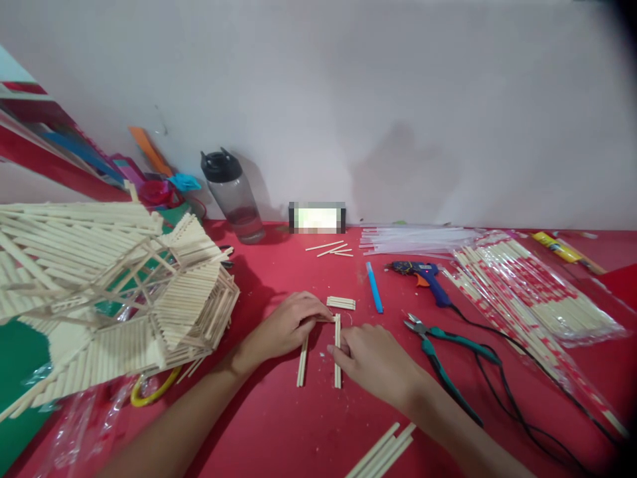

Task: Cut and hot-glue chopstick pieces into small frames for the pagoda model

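Observation:
On the red table, two upright-lying pairs of wooden sticks, a left pair and a right pair, run toward me. My left hand is closed at their far ends, its fingertips on a short stick that meets the top of the right pair; most of that stick is hidden. My right hand rests beside the right pair, fingers curled, thumb touching the sticks. Just beyond lies a short bundle of cut sticks.
A large stick model fills the left. Behind stand a bottle and a blurred screen. Rightward lie a blue pen, glue gun, cutters and packed sticks; loose sticks lie near me.

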Demonstrator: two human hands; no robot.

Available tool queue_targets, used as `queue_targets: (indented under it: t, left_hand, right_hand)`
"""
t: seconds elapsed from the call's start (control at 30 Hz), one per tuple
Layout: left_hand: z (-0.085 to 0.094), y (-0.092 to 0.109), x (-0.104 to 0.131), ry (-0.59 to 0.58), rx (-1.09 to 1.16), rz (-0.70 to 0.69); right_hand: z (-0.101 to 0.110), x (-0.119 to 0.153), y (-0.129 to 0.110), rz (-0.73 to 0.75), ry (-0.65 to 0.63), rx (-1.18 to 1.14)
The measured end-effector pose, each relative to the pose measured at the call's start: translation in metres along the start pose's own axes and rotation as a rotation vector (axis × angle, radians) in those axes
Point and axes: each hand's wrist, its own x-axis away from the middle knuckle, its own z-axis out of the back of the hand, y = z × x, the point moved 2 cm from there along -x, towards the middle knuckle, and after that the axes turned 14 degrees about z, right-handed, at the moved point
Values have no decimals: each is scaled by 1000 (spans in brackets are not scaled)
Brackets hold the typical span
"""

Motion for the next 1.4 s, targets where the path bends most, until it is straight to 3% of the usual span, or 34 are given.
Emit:
queue_targets:
  t: [0.93, 1.2, 1.4]
  left_hand:
    - [1, 2, -1, -23, 14, 26]
    - [2, 2, 0, -17, 37, -3]
    - [5, -5, 1, 96, 142, -10]
  right_hand:
    - [0, 0, 0, -13, 43, -3]
    - [28, 9, 7, -42, 65, -64]
    - [59, 29, 44, -140, 206, -89]
